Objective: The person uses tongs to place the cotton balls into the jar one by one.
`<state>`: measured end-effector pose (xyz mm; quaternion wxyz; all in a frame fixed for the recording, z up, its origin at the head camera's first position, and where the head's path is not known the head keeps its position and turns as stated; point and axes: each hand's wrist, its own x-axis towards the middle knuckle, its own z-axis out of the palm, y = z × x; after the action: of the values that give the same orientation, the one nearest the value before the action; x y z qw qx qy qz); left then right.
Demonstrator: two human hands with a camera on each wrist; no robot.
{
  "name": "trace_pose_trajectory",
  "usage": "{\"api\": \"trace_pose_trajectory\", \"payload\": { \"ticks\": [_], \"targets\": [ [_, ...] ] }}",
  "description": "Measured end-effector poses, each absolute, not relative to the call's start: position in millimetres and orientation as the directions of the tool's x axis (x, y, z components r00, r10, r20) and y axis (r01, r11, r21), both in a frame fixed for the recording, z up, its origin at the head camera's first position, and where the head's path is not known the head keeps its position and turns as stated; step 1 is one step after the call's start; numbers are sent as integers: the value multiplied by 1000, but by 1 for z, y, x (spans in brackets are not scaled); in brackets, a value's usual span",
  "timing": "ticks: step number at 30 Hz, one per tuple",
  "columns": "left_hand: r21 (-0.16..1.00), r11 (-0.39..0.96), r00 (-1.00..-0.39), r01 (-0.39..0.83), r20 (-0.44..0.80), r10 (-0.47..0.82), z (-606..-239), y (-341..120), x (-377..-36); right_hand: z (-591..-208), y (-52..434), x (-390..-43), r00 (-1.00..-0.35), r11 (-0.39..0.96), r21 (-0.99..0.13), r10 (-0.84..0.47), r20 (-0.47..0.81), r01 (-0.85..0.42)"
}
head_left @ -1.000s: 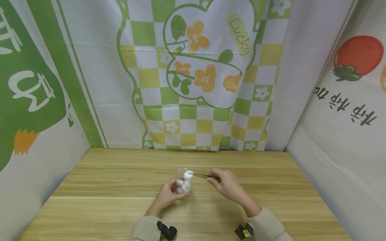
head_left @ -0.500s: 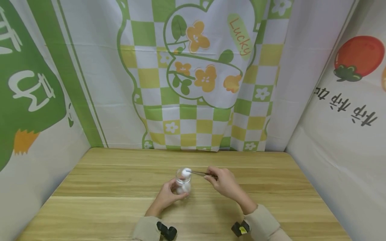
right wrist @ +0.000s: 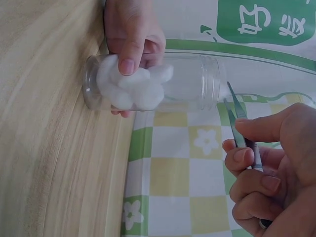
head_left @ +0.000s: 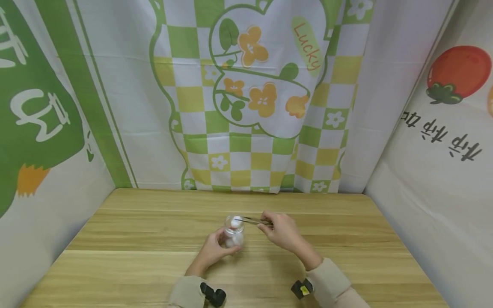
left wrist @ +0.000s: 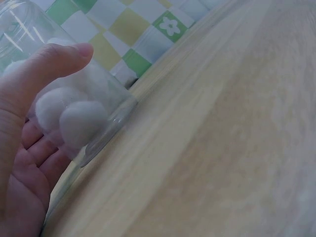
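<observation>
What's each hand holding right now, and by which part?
Left hand grips the clear jar of cotton balls round its lower body. Right hand pinches metal tweezers mid-shaft, tips at the jar's mouth.

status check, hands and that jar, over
Left hand grips clear jar, upright on table, cotton balls in its bottom. Right hand pinches tweezers, tips at jar mouth. Nothing in the way.

The right hand (head_left: 279, 233) has carried the tweezers (head_left: 252, 220) and cotton ball (head_left: 234, 220) over the jar's (head_left: 233, 233) mouth.
</observation>
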<state>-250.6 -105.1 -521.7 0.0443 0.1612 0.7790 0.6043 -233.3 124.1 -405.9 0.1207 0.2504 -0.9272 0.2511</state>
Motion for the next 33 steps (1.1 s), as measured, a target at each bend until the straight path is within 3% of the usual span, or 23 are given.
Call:
{"api": "trace_pose_trajectory", "payload": {
  "ticks": [33],
  "targets": [
    [964, 185, -944, 193, 131, 303, -525, -105, -252, -420, 136, -227, -936, 649, -674, -255, 242, -351]
  ]
}}
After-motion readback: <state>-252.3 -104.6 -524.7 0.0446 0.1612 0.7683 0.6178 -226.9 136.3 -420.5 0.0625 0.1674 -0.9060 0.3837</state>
